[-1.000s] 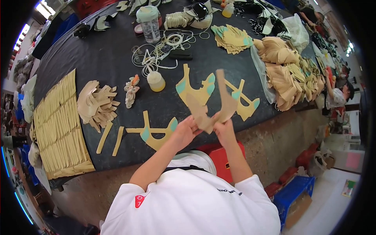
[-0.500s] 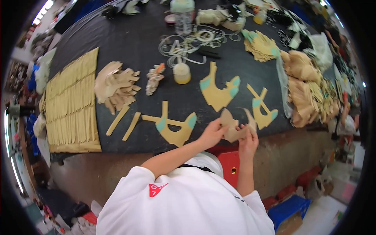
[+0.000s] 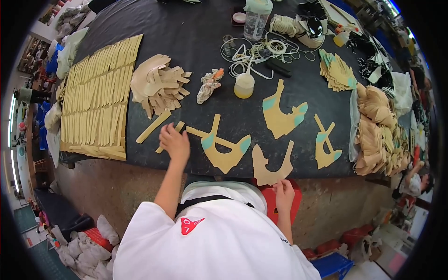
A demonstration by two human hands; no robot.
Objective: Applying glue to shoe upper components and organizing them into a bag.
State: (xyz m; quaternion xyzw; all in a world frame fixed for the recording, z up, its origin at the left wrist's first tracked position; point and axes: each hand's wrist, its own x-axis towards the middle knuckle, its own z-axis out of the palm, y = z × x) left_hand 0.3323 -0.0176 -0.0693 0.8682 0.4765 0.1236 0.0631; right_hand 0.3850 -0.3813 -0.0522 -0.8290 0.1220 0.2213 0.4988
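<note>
A curved beige cut piece (image 3: 272, 168), resembling a shoe upper with one long strap, lies at the table's near edge. My right hand (image 3: 283, 193) pinches its lower rim between thumb and fingers. My left hand (image 3: 175, 142) is over a short tan strip (image 3: 179, 126), fingers apart and partly covering it; whether they touch it is unclear. A longer tan strip (image 3: 154, 126) lies beside that hand. Between my hands sits a tan curved piece with green patches (image 3: 225, 157), a strip across it. Two similar pieces, one farther back (image 3: 283, 122) and one at the right (image 3: 323, 156), lie flat.
Rows of tan strips (image 3: 95, 98) cover a board at left, beside a pile of beige pieces (image 3: 156, 84). Behind are a crumpled cloth (image 3: 210, 86), a glue bottle (image 3: 244, 86), tangled cords (image 3: 254, 51) and a clear jar (image 3: 255, 23). Stacked pieces (image 3: 373, 126) line the right.
The beige piece, held up by both hands before, now lies on the table edge. My left hand has let go and moved left to the strips; my right hand keeps its hold, lower down.
</note>
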